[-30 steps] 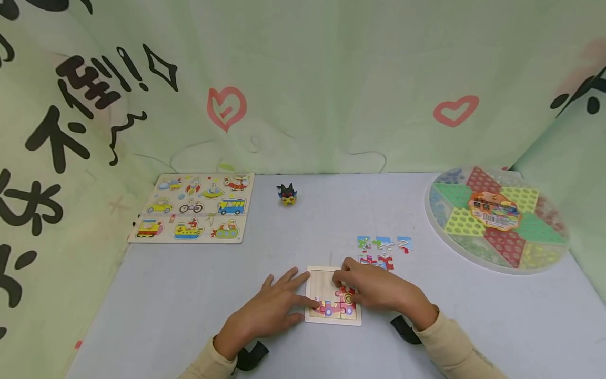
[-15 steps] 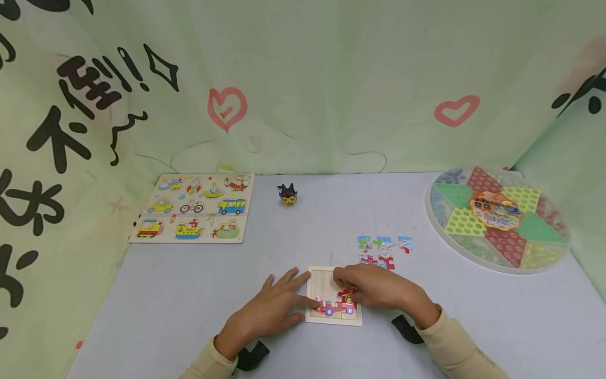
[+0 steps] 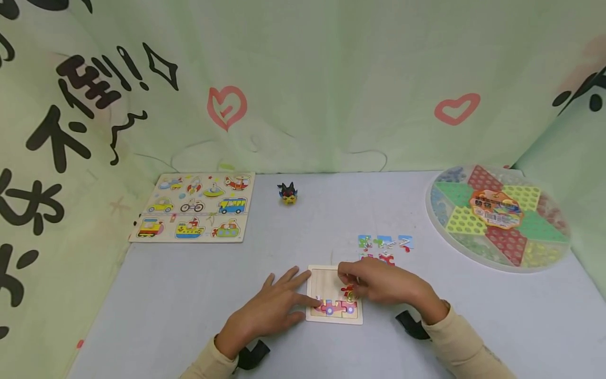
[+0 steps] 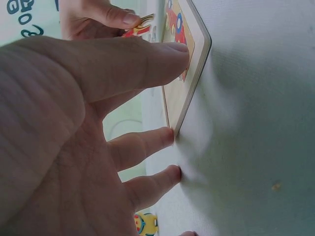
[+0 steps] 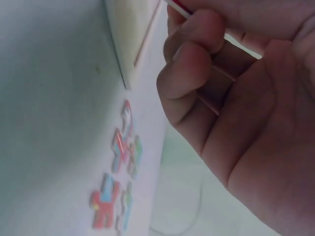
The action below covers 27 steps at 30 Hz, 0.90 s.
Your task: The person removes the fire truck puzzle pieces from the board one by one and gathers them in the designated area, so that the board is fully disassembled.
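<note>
A small wooden puzzle board point(image 3: 323, 279) lies in front of me, with joined pink and red vehicle pieces point(image 3: 333, 308) along its near side. My left hand point(image 3: 267, 310) spreads its fingers at the board's left side, the thumb over the pieces and a fingertip at the far left corner. Above the board's right side, my right hand point(image 3: 383, 282) pinches a red and yellow puzzle piece point(image 3: 349, 291). In the left wrist view that piece point(image 4: 140, 30) is tilted and clear of the board; in the right wrist view only its edge point(image 5: 178, 7) shows, the fingers curled.
Several loose puzzle pieces point(image 3: 384, 242) lie beyond the right hand, partly hidden by it. A vehicle picture board point(image 3: 201, 215) lies back left. Near it stands a small black and yellow figure point(image 3: 288, 194). A round patterned game board point(image 3: 504, 237) lies at right.
The red and yellow piece was level with the others; it is now lifted and tilted in my right hand, which has shifted slightly right. My left hand has stayed put.
</note>
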Motion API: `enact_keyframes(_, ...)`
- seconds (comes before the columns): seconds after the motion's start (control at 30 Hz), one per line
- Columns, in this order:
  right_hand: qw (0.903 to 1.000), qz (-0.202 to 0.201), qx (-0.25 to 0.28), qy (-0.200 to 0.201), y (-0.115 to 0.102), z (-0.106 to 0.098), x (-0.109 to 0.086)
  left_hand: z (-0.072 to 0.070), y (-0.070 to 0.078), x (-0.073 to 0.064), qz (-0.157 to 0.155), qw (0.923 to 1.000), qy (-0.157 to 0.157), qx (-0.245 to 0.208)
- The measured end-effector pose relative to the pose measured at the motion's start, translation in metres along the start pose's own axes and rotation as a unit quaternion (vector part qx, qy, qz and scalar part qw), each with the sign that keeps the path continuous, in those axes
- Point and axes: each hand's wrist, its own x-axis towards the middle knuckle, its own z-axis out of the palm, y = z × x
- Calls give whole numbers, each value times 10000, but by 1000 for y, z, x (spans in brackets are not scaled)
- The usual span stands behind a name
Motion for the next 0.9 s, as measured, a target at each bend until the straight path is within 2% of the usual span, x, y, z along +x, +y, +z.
enact_keyframes(0.13,9990,152,-179,371,6,-19,-13,0,-1,2,60,10000,23,20)
enact_keyframes(0.3,9926,885,-407,719,25,-52,-41,0,0,3,114,9999,65,59)
enact_keyframes(0.4,9884,1206,-456,805,39,-63,-54,0,0,3,91,9999,53,43)
enact_keyframes(0.53,9869,1376,-388,743,54,-66,-61,0,1,2,64,10000,49,28)
enact_keyframes(0.7,9882,1335,-394,645,64,-60,-55,0,0,1,89,9999,114,45)
enact_keyframes(0.9,9824,1527,-819,695,67,-54,-49,0,1,1,85,9999,112,13)
